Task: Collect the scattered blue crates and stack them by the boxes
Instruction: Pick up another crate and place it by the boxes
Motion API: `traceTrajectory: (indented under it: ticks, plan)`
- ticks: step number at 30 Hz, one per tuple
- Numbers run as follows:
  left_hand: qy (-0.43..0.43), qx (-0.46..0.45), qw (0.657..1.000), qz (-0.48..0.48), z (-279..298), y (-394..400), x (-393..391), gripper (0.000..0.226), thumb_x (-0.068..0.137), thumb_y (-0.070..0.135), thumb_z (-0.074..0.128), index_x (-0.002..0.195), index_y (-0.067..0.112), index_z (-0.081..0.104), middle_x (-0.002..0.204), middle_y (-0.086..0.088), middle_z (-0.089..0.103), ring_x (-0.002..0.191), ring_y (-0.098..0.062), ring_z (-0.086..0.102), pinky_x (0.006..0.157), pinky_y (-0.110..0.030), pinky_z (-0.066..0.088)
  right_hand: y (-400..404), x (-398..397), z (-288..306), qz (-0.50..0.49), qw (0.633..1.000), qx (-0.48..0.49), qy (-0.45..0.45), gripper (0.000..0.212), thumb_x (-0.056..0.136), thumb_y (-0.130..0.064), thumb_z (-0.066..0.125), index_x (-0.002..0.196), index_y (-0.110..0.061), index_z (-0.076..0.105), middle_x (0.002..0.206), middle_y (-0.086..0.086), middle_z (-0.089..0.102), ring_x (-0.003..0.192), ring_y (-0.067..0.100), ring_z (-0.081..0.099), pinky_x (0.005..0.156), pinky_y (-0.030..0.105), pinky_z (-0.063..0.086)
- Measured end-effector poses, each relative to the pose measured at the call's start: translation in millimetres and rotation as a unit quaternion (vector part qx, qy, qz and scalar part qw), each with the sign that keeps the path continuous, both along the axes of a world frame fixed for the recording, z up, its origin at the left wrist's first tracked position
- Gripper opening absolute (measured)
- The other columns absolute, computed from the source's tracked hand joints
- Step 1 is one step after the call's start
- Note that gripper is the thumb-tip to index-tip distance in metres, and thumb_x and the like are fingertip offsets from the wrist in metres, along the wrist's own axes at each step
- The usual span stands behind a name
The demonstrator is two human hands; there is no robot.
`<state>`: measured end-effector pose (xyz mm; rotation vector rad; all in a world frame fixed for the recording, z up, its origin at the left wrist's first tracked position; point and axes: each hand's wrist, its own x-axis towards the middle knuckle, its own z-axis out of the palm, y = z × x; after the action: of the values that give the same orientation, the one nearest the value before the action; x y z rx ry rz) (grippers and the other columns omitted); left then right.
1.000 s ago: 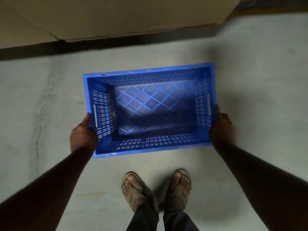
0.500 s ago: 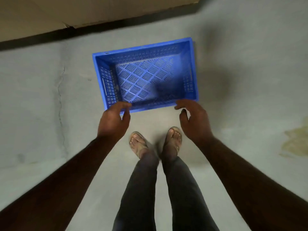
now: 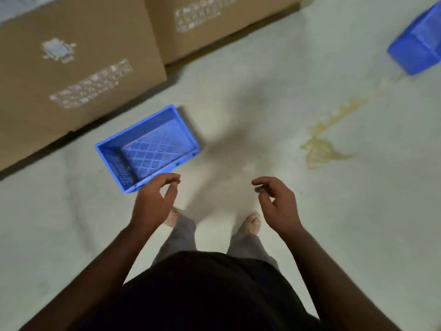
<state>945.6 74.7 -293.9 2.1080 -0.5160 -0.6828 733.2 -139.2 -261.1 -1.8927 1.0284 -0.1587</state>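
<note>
While the head camera looks down at the floor [image 3: 310, 211], I note one blue crate [image 3: 148, 149] sitting open side up on the concrete, with nothing in it that I can see. I take this crate as my landmark. It lies just in front of the large cardboard box [image 3: 71, 75], with a dark strip of shadow between them; I cannot tell whether they touch. A second cardboard box [image 3: 214, 22] stands beyond the crate and to its right, beside the first.

Left hand [image 3: 152, 206]: it hovers over the crate's near corner, fingers [image 3: 170, 179] loosely curled with thumb and forefinger apart, gripping nothing. From this angle I cannot tell whether the fingertips brush the rim.

Right hand [image 3: 278, 204]: it hangs well to the right of the crate, over bare floor, fingers likewise loosely curled and holding nothing.

A second blue crate [image 3: 417, 46] lies far to the right of the landmark, at the frame edge, apparently tipped or bottom up; it is partly cut off and blurred.

A yellowish stain [image 3: 322, 149] marks the floor between the two crates, nearer the right hand. My operator's feet [image 3: 250, 223] stand on the near side of the landmark crate. Motion blur softens the printed labels on both boxes, so they are unreadable.
</note>
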Motion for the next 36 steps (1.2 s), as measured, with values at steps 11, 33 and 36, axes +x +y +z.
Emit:
traceTrajectory:
  ticks: [11, 33, 36]
  plan:
    - [-0.022, -0.079, 0.977, -0.196, 49.1, -264.3, -181.4, 0.019, 0.094, 0.027, 0.058, 0.109, 0.032, 0.068, 0.101, 0.01, 0.075, 0.098, -0.009, 0.071, 0.094, -0.04, 0.055, -156.8, -262.1, 72.2, -0.179, 0.982, -0.041, -0.049, 0.029, 0.096, -0.009, 0.053, 0.103, -0.026, 0.075, 0.099, -0.01, 0.074, 0.077, 0.007, 0.065, 0.067, 0.021, 0.05]
    - [0.032, -0.126, 0.941, -0.312, 84.3, -793.5, -450.1, 0.024, 0.095, 0.011, 0.055, 0.101, 0.022, 0.075, 0.097, 0.005, 0.077, 0.095, -0.019, 0.072, 0.083, -0.028, 0.053, -593.1, -502.5, 119.0, -0.389, 0.915, -0.071, -0.081, 0.017, 0.092, -0.021, 0.061, 0.097, -0.028, 0.075, 0.091, -0.014, 0.075, 0.08, -0.001, 0.067, 0.071, 0.02, 0.052]
    - [0.032, -0.104, 0.938, -0.33, 88.4, -867.7, -481.5, 0.022, 0.094, 0.016, 0.056, 0.1, 0.024, 0.075, 0.095, 0.007, 0.077, 0.09, -0.026, 0.071, 0.083, -0.034, 0.056, -656.6, -533.6, 115.3, -0.404, 0.911, -0.05, -0.071, 0.019, 0.091, -0.021, 0.059, 0.095, -0.029, 0.075, 0.091, -0.012, 0.075, 0.08, 0.009, 0.069, 0.074, 0.026, 0.055]
